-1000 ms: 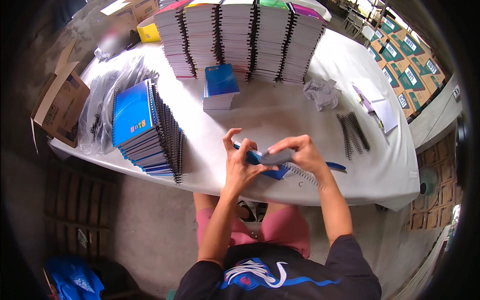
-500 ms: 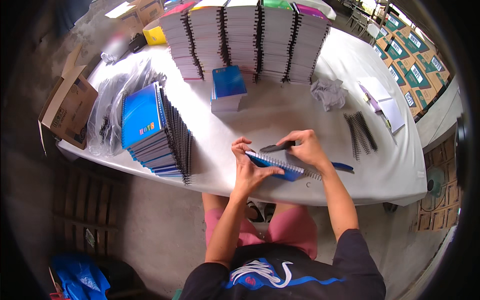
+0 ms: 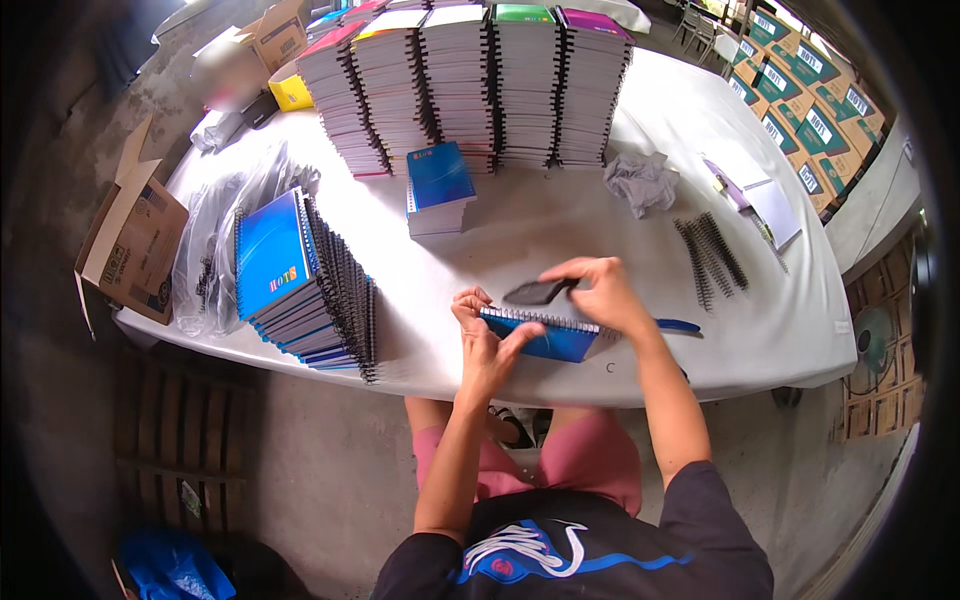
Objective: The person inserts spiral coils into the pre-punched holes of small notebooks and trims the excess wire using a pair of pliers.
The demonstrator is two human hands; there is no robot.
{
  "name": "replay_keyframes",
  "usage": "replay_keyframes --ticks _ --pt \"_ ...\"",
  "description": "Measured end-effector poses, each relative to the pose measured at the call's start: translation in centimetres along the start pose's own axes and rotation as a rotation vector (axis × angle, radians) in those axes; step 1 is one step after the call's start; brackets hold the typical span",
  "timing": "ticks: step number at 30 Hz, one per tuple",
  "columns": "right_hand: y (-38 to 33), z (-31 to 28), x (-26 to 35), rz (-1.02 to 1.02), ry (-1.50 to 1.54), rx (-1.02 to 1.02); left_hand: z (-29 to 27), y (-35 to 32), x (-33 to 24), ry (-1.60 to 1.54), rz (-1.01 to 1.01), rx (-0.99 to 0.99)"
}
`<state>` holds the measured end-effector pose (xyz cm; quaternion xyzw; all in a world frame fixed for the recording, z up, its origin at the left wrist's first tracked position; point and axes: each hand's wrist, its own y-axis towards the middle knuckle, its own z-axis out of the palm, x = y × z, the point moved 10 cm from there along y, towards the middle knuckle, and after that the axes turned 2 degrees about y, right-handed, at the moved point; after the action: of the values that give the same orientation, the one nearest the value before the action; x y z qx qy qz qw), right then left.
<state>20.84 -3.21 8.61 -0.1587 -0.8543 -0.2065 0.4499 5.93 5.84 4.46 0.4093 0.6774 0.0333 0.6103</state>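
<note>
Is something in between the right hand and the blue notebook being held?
Nothing visible stands between the blue notebook in the left hand and the right hand, whose dark tool is close to the spiral edge.

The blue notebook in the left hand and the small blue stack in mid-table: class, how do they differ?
The blue notebook looks like a single book, while the small blue stack is a pile. The notebook is held by the left hand; the stack stands untouched on the table. A spiral coil lines the notebook's edge; none shows on the stack. Both have blue covers.
</note>
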Motion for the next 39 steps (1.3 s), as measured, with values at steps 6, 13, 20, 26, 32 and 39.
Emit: replay_keyframes --ticks 6,13,20,26,32,39 --pt "-9.7 -7.8 -2.8 0.41 -0.693 -0.205 -2.4 -0.7 1.3 -0.649 -0.355 -0.16" --pt "-16.2 -6.1 -3.2 0.182 -0.615 -0.412 -3.8 -0.4 -4.3 -0.371 -0.104 -0.301" --pt "-10.8 -0.9 10.9 -0.167 -0.344 -0.358 -4.3 -0.8 -7.8 -0.128 0.083 -0.33" --pt "-10.0 0.5 11.3 -0.164 -0.364 -0.303 -4.4 -1.1 -8.8 -0.093 0.187 -0.317" --pt "-10.9 6.6 5.0 0.44 1.099 0.233 -4.2 -2.1 -8.6 -0.032 0.286 -0.319" --pt "-11.4 -2.1 1.2 0.201 -0.452 -0.294 -7.1 -0.6 -4.7 -0.405 -0.122 -0.523"
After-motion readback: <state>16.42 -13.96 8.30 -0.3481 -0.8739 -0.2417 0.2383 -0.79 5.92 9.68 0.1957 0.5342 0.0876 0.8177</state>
